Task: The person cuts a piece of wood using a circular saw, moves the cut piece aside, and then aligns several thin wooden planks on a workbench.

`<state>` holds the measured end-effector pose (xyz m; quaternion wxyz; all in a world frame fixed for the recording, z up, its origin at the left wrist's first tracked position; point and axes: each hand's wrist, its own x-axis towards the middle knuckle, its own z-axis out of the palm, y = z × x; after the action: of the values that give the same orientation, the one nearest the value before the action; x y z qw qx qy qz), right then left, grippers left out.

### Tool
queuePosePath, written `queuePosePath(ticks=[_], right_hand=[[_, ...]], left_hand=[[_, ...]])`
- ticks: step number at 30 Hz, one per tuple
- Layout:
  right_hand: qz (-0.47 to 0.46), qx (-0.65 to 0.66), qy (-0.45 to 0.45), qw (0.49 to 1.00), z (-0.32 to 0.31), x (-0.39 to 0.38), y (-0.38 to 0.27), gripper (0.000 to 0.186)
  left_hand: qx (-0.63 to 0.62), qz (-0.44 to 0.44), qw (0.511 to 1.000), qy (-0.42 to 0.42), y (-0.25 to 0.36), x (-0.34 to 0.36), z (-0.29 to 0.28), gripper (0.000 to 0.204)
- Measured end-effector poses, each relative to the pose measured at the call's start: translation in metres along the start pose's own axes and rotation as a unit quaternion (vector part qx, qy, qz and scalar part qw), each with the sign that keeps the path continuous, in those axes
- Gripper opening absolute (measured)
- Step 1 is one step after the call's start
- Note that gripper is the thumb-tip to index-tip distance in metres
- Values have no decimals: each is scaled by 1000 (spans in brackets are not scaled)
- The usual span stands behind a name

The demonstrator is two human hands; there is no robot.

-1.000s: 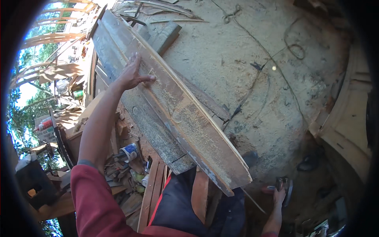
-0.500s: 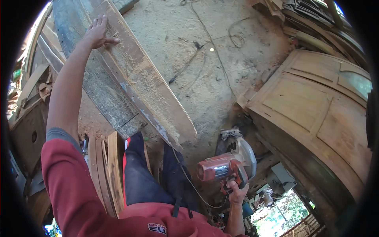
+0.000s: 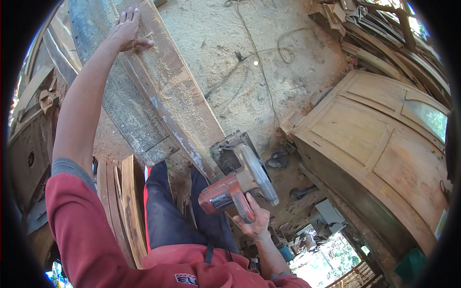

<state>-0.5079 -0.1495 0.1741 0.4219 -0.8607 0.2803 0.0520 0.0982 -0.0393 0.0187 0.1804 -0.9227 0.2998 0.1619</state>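
A long brown wooden board (image 3: 185, 91), strewn with sawdust, slants from the upper left toward my legs. My left hand (image 3: 126, 32) lies spread on its far part, fingers apart, pressing on the surface. In my right hand (image 3: 255, 220) is the rear handle of a red circular saw (image 3: 220, 196). The saw's dark base plate (image 3: 225, 152) overlaps the board's near right end; whether it rests on the wood I cannot tell. A silvery guard covers the blade, whose edge is hidden. Beneath the board lies a dark, worn plank-like bench (image 3: 129, 122).
Wooden panelled doors (image 3: 355, 125) lie stacked at the right. Timber scraps (image 3: 379, 57) pile up at the far right. A cord (image 3: 259, 62) winds across the dusty floor. Upright planks (image 3: 128, 201) stand beside my left leg. Dark sandals (image 3: 281, 157) lie right of the saw.
My right hand has brought the circular saw left and forward, from beside the board to its near end. My left hand stays flat on the board.
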Motion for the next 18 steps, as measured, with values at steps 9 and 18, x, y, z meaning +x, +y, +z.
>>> queuePosePath(ticks=[9, 18], right_hand=[[-33, 5, -22, 999, 35, 17, 15, 82], [-22, 38, -36, 998, 52, 35, 0, 80]], left_hand=[[0, -2, 999, 33, 1, -2, 5, 134], [-72, 9, 996, 44, -11, 6, 30, 144]])
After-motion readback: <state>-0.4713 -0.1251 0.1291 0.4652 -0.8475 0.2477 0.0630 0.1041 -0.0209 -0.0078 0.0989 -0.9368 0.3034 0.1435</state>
